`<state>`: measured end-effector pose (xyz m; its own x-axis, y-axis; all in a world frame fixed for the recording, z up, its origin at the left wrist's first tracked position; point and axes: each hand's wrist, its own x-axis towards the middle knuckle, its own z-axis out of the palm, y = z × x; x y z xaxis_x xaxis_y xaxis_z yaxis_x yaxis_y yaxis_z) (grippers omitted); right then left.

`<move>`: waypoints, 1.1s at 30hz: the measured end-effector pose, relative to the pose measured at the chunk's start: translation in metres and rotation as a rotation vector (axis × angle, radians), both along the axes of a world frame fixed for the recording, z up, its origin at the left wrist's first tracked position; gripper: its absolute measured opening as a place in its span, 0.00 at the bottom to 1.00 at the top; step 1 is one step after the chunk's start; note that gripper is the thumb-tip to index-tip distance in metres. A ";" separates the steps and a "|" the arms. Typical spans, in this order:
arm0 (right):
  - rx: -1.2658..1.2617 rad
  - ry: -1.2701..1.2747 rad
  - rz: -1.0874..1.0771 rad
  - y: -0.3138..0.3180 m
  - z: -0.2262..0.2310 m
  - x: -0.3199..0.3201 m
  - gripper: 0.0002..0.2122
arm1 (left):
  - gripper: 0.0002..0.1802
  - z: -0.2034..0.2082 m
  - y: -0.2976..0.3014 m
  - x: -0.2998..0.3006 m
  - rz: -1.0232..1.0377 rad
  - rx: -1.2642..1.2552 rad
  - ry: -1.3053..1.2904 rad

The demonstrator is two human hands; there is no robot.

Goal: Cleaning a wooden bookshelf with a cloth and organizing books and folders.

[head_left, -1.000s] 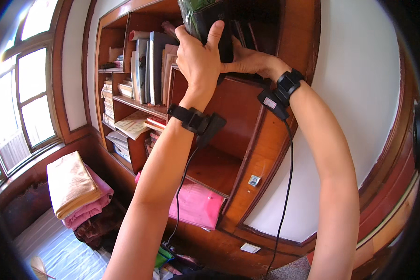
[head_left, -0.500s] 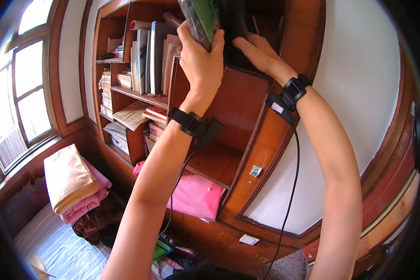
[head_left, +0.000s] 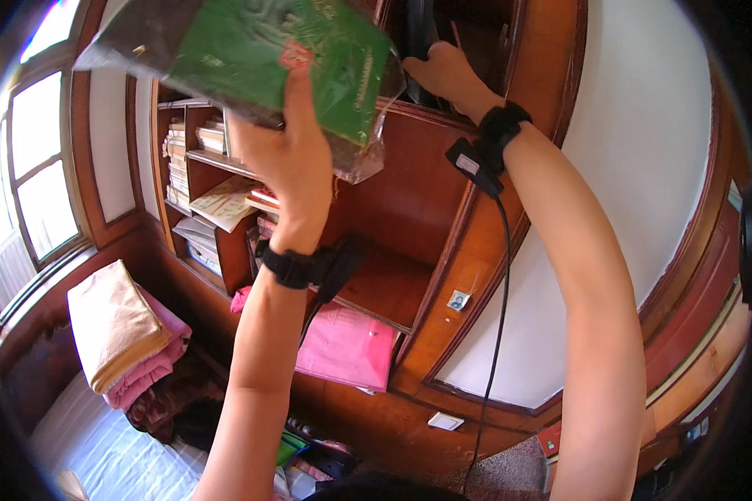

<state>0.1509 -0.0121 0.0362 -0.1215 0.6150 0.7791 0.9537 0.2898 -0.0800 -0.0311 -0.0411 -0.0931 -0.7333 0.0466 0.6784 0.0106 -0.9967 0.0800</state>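
Note:
My left hand (head_left: 297, 159) grips a flat green packet (head_left: 267, 50) wrapped in a crinkled clear plastic bag. Its index finger lies across the packet's face, near a small red mark, while the other fingers are partly hidden. Inside the upper compartment of the wooden shelf unit, my right hand (head_left: 451, 79) is closed beside a dark upright object (head_left: 419, 33). Shadow hides what its fingers hold, if anything. Each wrist wears a black strap with a small cabled box.
Books and papers (head_left: 226, 200) fill the shelves on the left. Below the bare wooden compartment (head_left: 384, 288) sits a pink folder (head_left: 347, 346). Folded towels (head_left: 117, 330) lie stacked by the bed (head_left: 117, 442) near the window. A thin black cable (head_left: 497, 334) hangs from my right wrist.
My left hand has moved left and down, bringing the green packet out of the shelf, its face now turned into view. The right hand has shifted slightly left and stays in the upper compartment.

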 end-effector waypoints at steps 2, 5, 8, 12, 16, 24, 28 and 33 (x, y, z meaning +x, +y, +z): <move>-0.109 0.096 0.109 0.003 0.002 0.002 0.19 | 0.16 -0.009 -0.008 -0.014 -0.092 0.054 -0.054; -0.229 0.026 0.165 0.007 0.005 0.007 0.19 | 0.16 -0.016 -0.014 -0.024 -0.016 -0.009 -0.061; -0.320 -0.020 0.016 0.018 0.012 0.017 0.19 | 0.17 -0.020 -0.027 -0.027 -0.140 -0.020 -0.101; -0.126 -0.104 -0.066 0.043 0.009 0.030 0.24 | 0.16 -0.030 -0.039 -0.038 -0.185 -0.040 -0.142; -0.052 0.083 -0.268 0.027 0.013 0.011 0.23 | 0.16 -0.044 -0.037 -0.051 -0.160 -0.068 -0.136; -0.108 0.570 -0.260 0.056 0.008 -0.012 0.43 | 0.11 -0.063 -0.047 -0.085 -0.110 -0.074 -0.140; -0.121 0.181 -0.321 0.133 0.038 0.072 0.34 | 0.13 -0.063 -0.053 -0.082 -0.170 -0.083 -0.204; 0.197 0.074 -0.733 0.116 0.038 0.081 0.29 | 0.18 -0.064 -0.054 -0.073 -0.297 -0.089 -0.297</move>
<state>0.2321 0.1039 0.0742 0.3217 0.3670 0.8728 0.9016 -0.4003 -0.1640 -0.1039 -0.0949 -0.1569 -0.8417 0.3343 0.4240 -0.3127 -0.9420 0.1220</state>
